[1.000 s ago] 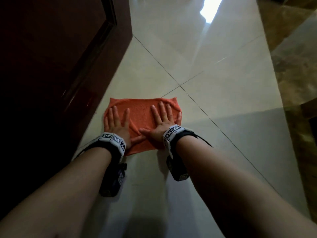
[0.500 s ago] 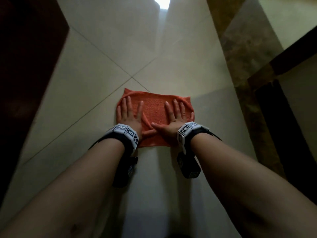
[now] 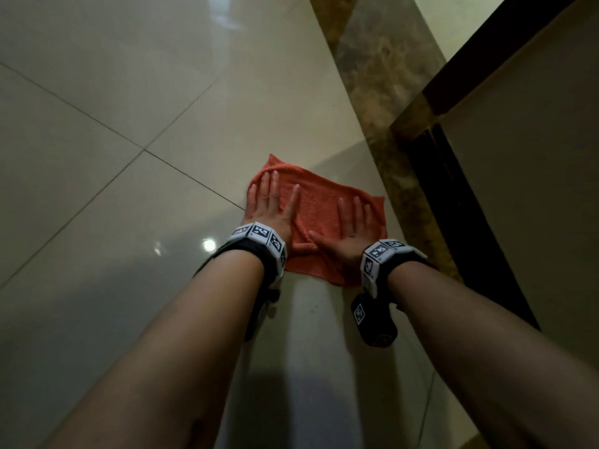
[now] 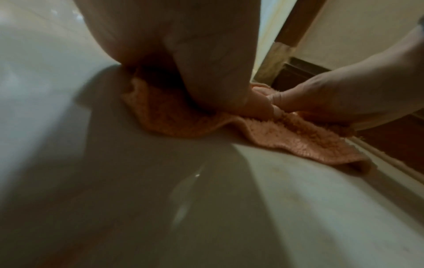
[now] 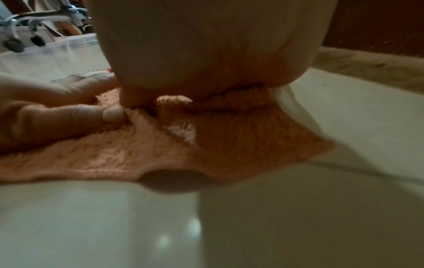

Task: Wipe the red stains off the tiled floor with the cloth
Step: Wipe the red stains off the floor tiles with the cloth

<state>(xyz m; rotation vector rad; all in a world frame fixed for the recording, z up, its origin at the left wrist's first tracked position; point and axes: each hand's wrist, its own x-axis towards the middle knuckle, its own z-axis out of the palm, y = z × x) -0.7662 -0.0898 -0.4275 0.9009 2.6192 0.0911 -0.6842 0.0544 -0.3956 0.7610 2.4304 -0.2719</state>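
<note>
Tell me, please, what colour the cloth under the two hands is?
The cloth is orange-red with a fluffy pile; its colour shows best in the head view.

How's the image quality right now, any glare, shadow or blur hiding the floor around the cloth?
Head view: sharp; small glare spots on the floor beside the left hand, the arms' shadow darkens tiles nearest the camera. Left wrist view: blurred, floor mostly in shadow, cloth soft. Right wrist view: blurred too, the right hand fills the top.
</note>
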